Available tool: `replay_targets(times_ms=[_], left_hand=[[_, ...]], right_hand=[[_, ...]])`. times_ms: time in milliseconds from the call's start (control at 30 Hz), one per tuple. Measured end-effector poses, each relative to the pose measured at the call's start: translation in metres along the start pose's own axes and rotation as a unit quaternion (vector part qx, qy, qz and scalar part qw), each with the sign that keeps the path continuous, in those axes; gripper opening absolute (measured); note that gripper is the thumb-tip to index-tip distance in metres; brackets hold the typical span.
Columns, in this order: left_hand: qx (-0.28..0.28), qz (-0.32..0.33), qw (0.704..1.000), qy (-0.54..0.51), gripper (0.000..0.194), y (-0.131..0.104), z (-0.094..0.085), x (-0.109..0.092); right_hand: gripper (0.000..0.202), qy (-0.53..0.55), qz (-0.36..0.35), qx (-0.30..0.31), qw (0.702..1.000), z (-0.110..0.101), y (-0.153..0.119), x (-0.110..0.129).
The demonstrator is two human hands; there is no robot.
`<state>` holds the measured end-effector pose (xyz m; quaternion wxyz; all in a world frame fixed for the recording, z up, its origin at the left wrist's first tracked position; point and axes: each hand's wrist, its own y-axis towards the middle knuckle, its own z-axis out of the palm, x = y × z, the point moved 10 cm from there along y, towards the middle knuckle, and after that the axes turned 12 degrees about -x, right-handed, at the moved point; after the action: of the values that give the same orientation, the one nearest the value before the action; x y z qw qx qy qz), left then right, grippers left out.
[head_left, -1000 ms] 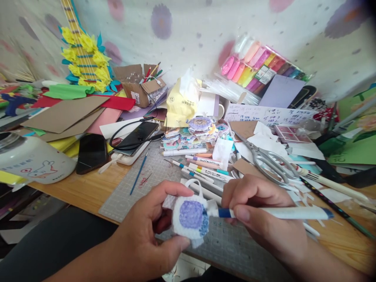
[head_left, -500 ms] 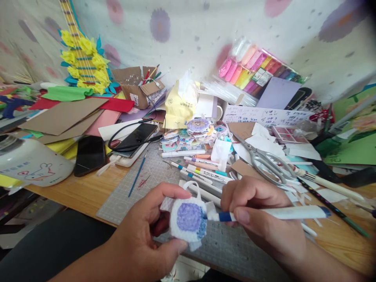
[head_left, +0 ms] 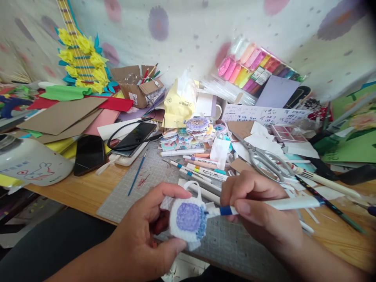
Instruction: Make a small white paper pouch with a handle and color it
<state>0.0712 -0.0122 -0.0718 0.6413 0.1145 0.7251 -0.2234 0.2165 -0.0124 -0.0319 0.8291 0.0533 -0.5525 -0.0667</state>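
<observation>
Between the thumb and fingers of my left hand (head_left: 152, 231) is a small rounded white piece (head_left: 188, 219) with a textured face and a white loop on top. A purple patch fills its middle, and blue colouring runs along its right edge. My right hand (head_left: 260, 203) is closed round a white marker pen (head_left: 289, 203) with a blue band. The pen points left, its tip at the upper part of the blue edge. Some fingers of my left hand are hidden behind the piece.
Beneath my hands lies a grey cutting mat (head_left: 117, 199). Several markers (head_left: 202, 172) and a thin blue paintbrush (head_left: 137, 172) rest on it. Scissors (head_left: 264, 158) lie among paper scraps at right. At left stand a white bottle (head_left: 35, 164) and a dark phone (head_left: 89, 156).
The pen tip has moved slightly up along the piece's right edge, and the pen's back end has tipped up a little. The left hand's hold looks the same.
</observation>
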Motion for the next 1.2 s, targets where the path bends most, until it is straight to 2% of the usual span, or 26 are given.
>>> replay_targets(times_ms=[167,333,600,833,933,1200], left_hand=[[-0.023,-0.019,1.0,-0.001,0.044,0.001,-0.002,-0.005],[-0.025,-0.04,0.999,0.005,0.046,0.002,-0.003,-0.001],[-0.011,-0.012,1.0,0.001,0.046,0.0,-0.002,-0.003],[0.018,0.002,0.998,0.053,0.05,-0.001,0.002,-0.003],[0.05,0.004,0.997,0.063,0.049,-0.002,0.008,-0.006],[0.111,-0.017,0.993,0.029,0.045,-0.003,0.02,-0.01]], right_hand=[[0.01,-0.001,0.002,-0.019,1.0,-0.004,0.001,0.0],[0.011,0.0,0.002,-0.017,1.0,-0.004,0.0,0.0],[0.011,0.002,-0.011,-0.021,1.0,-0.004,0.001,0.003],[0.011,-0.017,0.005,-0.014,1.0,-0.001,0.0,0.0],[0.013,-0.023,0.015,-0.001,1.0,0.001,0.0,-0.001],[0.015,-0.012,0.032,0.016,0.999,0.003,0.0,-0.003]])
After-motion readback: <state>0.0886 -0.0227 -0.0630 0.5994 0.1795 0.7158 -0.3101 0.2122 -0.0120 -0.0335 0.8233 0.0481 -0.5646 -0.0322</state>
